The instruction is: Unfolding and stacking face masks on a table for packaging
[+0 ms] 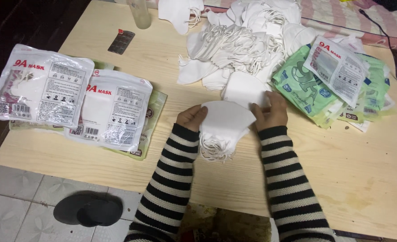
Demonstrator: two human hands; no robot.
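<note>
At centre frame both hands grip one stack of white masks (225, 123), the left hand (190, 117) on its left edge, the right hand (270, 112) on its right, ear loops dangling toward the near counter (341, 166) edge. Two sealed packs (39, 87) at left hold masks. Flat empty bags (337, 78) pile at right, touching a loose mask heap (243, 40) behind the hands. Bare counter lies lower right. A blister strip (121, 41) and bottle (140, 13) sit upper left; a shoe (88, 209) rests on the floor.
</note>
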